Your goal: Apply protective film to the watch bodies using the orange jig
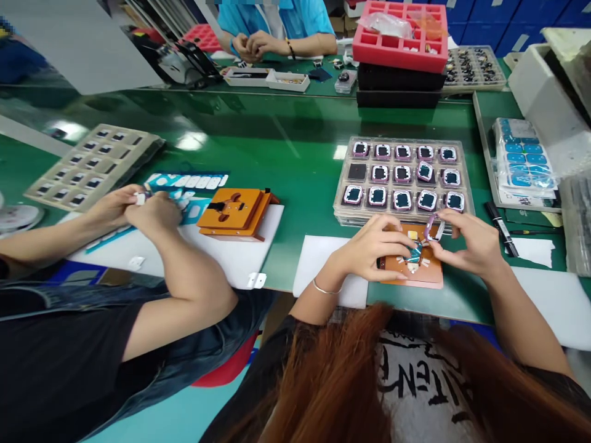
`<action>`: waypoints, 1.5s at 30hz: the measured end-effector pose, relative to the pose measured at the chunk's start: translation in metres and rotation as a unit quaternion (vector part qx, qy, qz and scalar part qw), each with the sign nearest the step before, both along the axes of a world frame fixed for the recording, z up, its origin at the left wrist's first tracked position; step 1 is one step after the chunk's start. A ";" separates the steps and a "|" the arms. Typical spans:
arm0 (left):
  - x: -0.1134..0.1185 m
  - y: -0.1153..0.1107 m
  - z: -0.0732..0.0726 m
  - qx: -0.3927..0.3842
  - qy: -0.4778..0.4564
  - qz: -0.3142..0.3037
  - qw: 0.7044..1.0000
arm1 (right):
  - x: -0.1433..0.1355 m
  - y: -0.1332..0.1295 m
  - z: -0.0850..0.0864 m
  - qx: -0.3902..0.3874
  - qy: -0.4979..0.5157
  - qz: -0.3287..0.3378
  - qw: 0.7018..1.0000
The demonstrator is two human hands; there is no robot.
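My right hand (471, 243) pinches a small purple watch-case frame (433, 229) between thumb and fingers, tilted up above the right side of an orange jig (434, 275). At the jig's left side is my left hand (376, 249), with its fingers curved and apart. Its fingertips touch a small shiny teal part (415, 252) lying over the jig's middle; whether they press on it is hard to make out. White tabs show around this part. Just behind the jig, a clear tray (341, 210) carries rows of similar purple-rimmed cases with dark square faces.
On the left, a co-worker's hands (154, 212) work beside an orange fixture (235, 212). A beige tray (154, 147) sits beyond. Across the bench, another person's hands (261, 46) rest near white boxes. A black marker (501, 229) and blue-film sheets (526, 157) are on the right.
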State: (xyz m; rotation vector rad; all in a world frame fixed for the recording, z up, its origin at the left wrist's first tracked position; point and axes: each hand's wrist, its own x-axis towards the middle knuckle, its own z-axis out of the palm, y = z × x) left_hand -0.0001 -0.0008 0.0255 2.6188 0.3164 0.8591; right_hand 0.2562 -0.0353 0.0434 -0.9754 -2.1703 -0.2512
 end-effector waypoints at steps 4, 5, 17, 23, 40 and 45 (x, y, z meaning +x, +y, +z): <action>0.000 -0.003 0.000 0.010 0.045 -0.003 0.999 | 0.003 0.000 0.002 -0.032 -0.043 0.011 0.999; 0.001 -0.004 -0.001 0.014 0.049 0.003 0.999 | 0.004 0.000 0.002 -0.046 -0.050 0.008 0.998; 0.006 -0.007 -0.003 0.025 0.074 0.020 0.997 | 0.010 -0.009 0.009 -0.131 -0.102 0.048 0.985; 0.006 -0.005 -0.005 0.025 0.059 0.012 0.998 | 0.017 -0.009 0.016 -0.214 -0.100 0.024 0.971; 0.003 -0.004 -0.006 0.075 -0.001 0.163 0.984 | -0.002 -0.014 0.001 -0.207 -0.015 0.100 0.973; 0.005 -0.006 -0.007 0.089 0.012 0.164 0.982 | -0.005 -0.014 -0.004 -0.188 -0.026 0.095 0.977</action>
